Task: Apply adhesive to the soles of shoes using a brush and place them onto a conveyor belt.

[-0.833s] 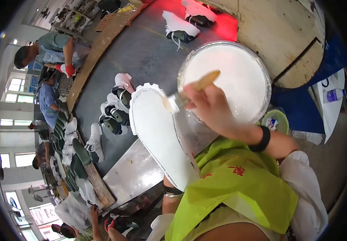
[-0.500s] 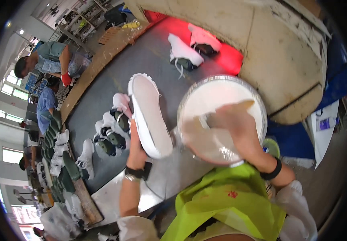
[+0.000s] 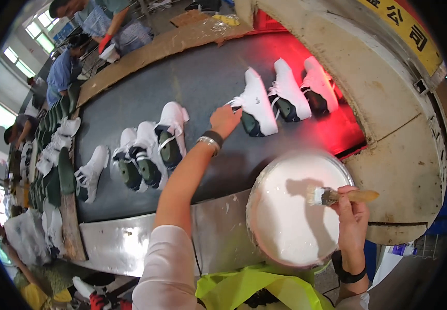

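Two hands engaged, left hand [image 3: 224, 120] closed on white shoe [image 3: 258, 103] on grey conveyor [image 3: 192, 88], right hand [image 3: 351, 217] gripping brush [image 3: 337, 196] over white glue basin [image 3: 290, 212].

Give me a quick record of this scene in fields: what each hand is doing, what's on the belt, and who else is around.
Setting: dark conveyor belt running past a workstation
Left hand: stretched out over the belt, at the heel of a white shoe
Right hand: holding a brush above a round basin of white liquid
On the belt: more white shoes, two under red light, a cluster farther left
Clothing: yellow-green apron, dark bands on both wrists
Others: people working along the far side of the belt
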`<action>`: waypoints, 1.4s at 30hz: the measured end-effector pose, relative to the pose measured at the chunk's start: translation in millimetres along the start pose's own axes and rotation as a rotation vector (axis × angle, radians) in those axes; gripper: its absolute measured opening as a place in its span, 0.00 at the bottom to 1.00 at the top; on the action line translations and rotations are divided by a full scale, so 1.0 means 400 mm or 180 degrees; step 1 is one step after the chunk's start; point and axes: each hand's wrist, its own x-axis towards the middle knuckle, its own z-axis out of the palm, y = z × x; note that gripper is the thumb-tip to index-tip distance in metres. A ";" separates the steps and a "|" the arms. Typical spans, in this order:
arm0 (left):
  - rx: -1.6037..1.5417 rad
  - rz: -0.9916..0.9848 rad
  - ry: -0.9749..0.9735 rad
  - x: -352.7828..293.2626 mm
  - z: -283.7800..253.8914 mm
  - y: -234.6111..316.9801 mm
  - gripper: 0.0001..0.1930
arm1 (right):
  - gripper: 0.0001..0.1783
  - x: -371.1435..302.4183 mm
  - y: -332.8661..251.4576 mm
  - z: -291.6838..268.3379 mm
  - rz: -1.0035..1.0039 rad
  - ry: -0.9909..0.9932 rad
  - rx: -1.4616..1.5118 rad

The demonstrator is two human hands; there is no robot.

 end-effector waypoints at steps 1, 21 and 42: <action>0.0263 0.0822 0.0936 -0.034 -0.044 -0.042 0.27 | 0.08 0.005 -0.009 0.003 0.0017 -0.0090 0.0041; -0.0054 -0.0583 0.0967 -0.154 -0.282 -0.365 0.42 | 0.08 -0.063 -0.013 0.037 0.0117 -0.0558 -0.0010; 0.5542 0.1590 -0.0312 -0.677 -0.125 0.038 0.25 | 0.13 -0.060 0.088 0.143 -0.0336 -0.0521 -0.2853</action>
